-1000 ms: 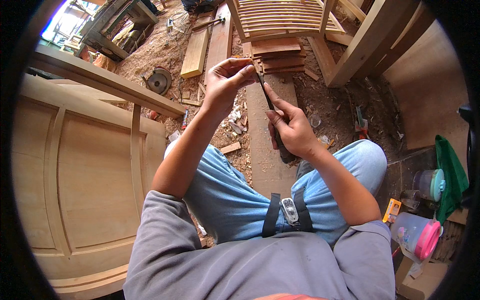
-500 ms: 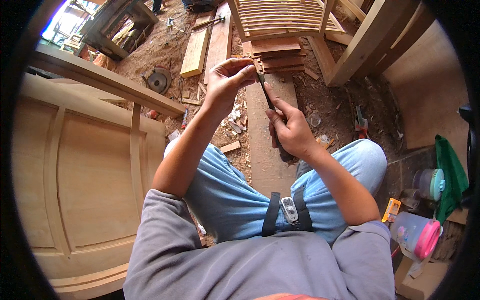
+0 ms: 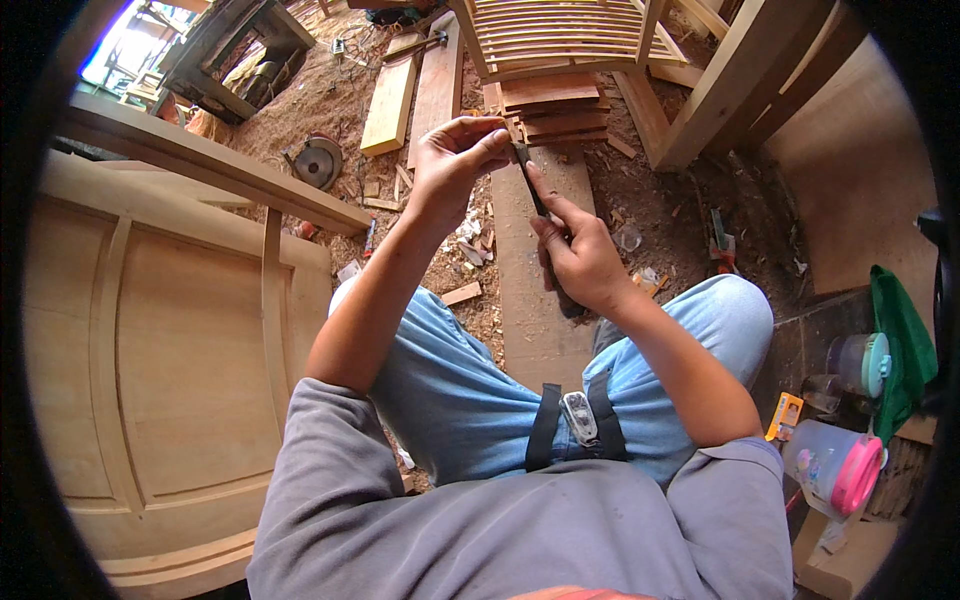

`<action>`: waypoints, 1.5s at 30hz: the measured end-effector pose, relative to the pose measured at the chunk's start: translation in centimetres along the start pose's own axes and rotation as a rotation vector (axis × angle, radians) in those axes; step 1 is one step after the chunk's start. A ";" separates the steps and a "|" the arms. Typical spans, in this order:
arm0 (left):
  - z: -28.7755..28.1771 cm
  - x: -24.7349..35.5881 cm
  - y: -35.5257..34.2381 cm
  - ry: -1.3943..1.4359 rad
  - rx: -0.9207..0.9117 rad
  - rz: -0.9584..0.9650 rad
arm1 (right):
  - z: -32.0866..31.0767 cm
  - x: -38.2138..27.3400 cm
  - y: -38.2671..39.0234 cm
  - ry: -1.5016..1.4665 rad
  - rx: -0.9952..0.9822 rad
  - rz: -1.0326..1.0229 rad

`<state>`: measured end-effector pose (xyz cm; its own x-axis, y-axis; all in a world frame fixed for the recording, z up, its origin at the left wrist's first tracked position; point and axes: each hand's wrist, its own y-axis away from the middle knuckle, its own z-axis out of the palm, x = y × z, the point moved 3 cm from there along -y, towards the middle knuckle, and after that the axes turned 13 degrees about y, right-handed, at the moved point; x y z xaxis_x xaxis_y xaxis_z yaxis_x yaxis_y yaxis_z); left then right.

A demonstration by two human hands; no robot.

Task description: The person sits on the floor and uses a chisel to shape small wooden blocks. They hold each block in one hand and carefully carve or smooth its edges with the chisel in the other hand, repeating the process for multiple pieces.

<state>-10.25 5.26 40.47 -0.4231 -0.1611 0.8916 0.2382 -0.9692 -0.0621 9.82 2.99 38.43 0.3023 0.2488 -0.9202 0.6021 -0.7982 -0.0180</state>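
Observation:
My left hand (image 3: 460, 160) is raised, thumb and fingers pinched around something small at the upper end of a long dark tool (image 3: 532, 186); whether that is the tool's tip or a separate piece I cannot tell. Lower and to the right, my right hand (image 3: 585, 255) is closed on the tool's thicker lower part, with the index finger stretched along it. Beneath both hands a long board (image 3: 545, 345) lies between my bent legs, and a stack of short reddish boards (image 3: 555, 95) sits at its far end.
A panelled door (image 3: 185, 370) and a rail (image 3: 220, 180) stand at left. A circular-saw blade (image 3: 317, 160), planks (image 3: 390, 105) and shavings cover parts of the floor. A slatted frame (image 3: 555, 30) and posts (image 3: 730, 80) stand beyond. Plastic tubs (image 3: 830, 465) and green cloth (image 3: 895, 370) are at right.
My right hand and the dark tool have shifted very slightly upward. Both hands keep the same grip, and nothing else has visibly changed.

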 end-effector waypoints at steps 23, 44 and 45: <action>0.0 0.1 0.0 -0.030 -0.006 0.010 | 0.2 0.3 -0.4 -0.013 0.038 -0.049; 0.6 0.4 0.3 -0.018 -0.091 -0.013 | -0.3 -0.3 -0.3 -0.030 0.066 -0.062; 0.7 0.4 0.4 -0.028 -0.108 -0.010 | -0.3 -0.3 -0.3 -0.012 0.070 -0.074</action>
<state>-9.73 4.94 41.10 -0.4004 -0.1473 0.9044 0.1380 -0.9854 -0.0994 9.76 3.30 38.82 0.2497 0.3019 -0.9201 0.5689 -0.8146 -0.1129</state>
